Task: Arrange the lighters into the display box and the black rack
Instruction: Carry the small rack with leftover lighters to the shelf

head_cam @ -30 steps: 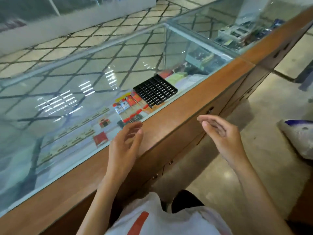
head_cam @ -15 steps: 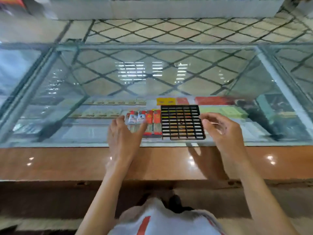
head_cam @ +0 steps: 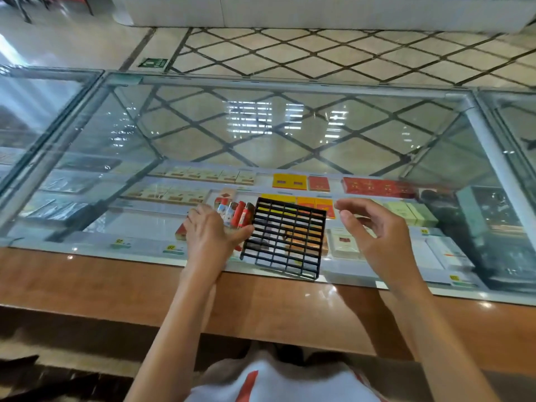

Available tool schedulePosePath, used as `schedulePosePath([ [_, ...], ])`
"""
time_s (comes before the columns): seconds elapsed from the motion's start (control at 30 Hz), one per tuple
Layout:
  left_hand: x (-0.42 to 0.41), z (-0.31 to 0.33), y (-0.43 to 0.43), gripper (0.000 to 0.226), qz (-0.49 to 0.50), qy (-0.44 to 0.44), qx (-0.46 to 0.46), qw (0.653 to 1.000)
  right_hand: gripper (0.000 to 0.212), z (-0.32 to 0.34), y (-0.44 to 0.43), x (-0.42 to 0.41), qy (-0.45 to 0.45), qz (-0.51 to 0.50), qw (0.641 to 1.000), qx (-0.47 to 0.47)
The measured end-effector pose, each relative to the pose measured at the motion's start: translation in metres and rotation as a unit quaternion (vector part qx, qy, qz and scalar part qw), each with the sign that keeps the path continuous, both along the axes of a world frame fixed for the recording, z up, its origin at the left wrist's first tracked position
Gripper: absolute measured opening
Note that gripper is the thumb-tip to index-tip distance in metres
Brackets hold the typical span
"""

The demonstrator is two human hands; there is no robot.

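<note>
Left hand (head_cam: 210, 237) rests on the lighters (head_cam: 235, 214), fingers spread, grip not discernible. Right hand (head_cam: 374, 233) hovers right of the black rack (head_cam: 285, 237), fingers apart, empty. Rack: empty grid on the glass counter (head_cam: 261, 134). Judged step: picking the first lighter; next, seat it in a cell.

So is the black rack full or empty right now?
Empty. Every slot of the black rack shows the packs under the glass straight through it; the lighters sit beside it by the left hand.
</note>
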State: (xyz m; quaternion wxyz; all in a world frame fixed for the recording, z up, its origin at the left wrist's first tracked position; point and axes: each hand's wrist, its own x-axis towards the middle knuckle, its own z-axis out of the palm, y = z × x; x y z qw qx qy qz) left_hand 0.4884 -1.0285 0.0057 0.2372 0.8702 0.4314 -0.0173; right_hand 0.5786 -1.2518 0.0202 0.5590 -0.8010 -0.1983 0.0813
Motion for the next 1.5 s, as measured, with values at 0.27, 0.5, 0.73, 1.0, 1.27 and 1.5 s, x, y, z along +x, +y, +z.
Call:
schedulePosePath([
  [0.27, -0.003, -0.001, 0.004, 0.058, -0.040, 0.037, 0.019, 0.998, 0.016, -0.004, 0.013, 0.003, -0.002, 0.029, 0.999, -0.017],
  [0.5, 0.001, 0.011, 0.008, 0.039, 0.006, -0.045, -0.009, 0.999, 0.018, -0.004, 0.034, -0.003, -0.017, 0.040, 0.998, -0.039],
  [0.73, -0.013, 0.027, 0.037, 0.024, -0.122, -0.268, -0.500, 0.814, 0.015, 0.004, 0.078, -0.021, -0.006, 0.054, 0.998, 0.011],
  [1.0, -0.001, 0.024, 0.040, 0.030, -0.175, -0.249, -0.499, 0.811, 0.013, 0.015, 0.113, -0.032, 0.039, 0.034, 0.996, 0.072],
  [1.27, 0.008, 0.012, 0.057, 0.034, -0.116, -0.254, -0.472, 0.836, 0.010, 0.014, 0.104, -0.016, 0.093, -0.075, 0.985, 0.122],
  [1.5, 0.010, 0.011, 0.065, 0.047, -0.082, -0.246, -0.553, 0.791, 0.014, 0.004, 0.117, -0.004, -0.033, -0.093, 0.995, 0.002],
])
